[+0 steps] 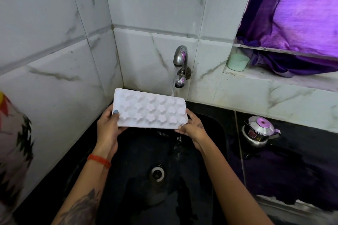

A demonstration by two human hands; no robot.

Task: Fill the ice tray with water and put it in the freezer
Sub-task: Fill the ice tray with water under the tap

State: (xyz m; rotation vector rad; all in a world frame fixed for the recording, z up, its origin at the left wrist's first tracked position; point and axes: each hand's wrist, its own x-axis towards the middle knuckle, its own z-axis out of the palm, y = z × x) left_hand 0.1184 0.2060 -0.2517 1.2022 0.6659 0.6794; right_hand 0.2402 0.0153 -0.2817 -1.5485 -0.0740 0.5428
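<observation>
White marble-veined wall tiles point(54, 23), purple-curtained window point(301, 14)

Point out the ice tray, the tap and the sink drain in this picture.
ice tray point(150, 110): head view, on the middle row of moulded cells.
tap point(180, 55): head view, on the curved metal spout.
sink drain point(157, 172): head view, on the metal strainer in the sink floor.
</observation>
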